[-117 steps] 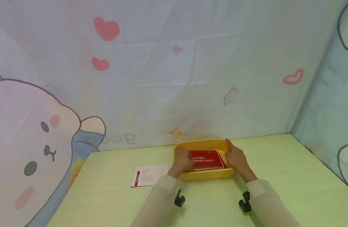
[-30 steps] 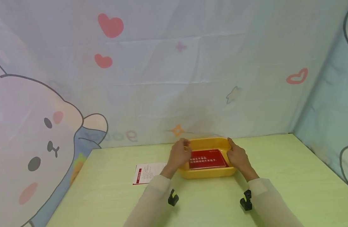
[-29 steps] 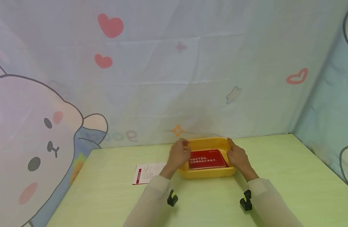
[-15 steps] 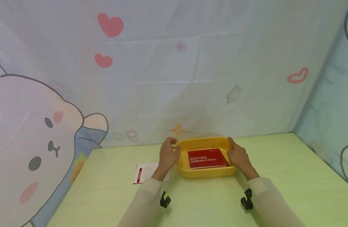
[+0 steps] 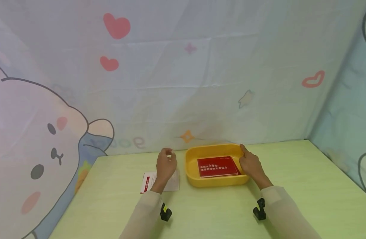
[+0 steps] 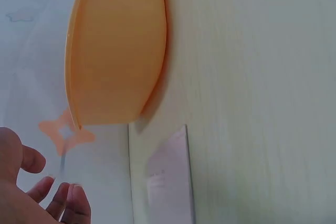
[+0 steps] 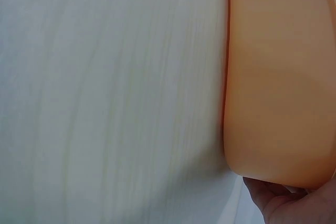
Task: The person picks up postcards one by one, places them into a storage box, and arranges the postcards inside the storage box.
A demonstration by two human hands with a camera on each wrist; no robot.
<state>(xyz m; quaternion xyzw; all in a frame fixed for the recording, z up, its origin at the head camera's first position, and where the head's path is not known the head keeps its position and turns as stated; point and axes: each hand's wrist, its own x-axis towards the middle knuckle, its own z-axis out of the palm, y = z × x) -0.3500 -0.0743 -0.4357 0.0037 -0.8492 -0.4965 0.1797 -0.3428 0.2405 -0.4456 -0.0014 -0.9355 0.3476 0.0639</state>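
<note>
From my end, the head view showed the yellow tray (image 5: 217, 182) upright on the table (image 5: 305, 172), near the cloth backdrop (image 5: 171, 83), its mouth facing up so that the red cards (image 5: 218, 167) could lie inside, print upward. The right hand (image 5: 251, 165) gripped the tray's right end at the rim, probably to keep it from sliding. The left hand (image 5: 166, 167) hung near the tray's left end, partly hiding the white card (image 5: 173, 183) from me; its fingers were loosely bent and I made out nothing in them. That card lay flat on the table, apart from the tray, perhaps to keep it separate from the red ones.

In the left wrist view, I saw the thumb and fingertips standing apart, touching neither tray nor card, which looked relaxed to me.

In the right wrist view, the fingers were against the tray's end wall, likely to anchor it from outside; where the thumb pressed, I couldn't tell there
</note>
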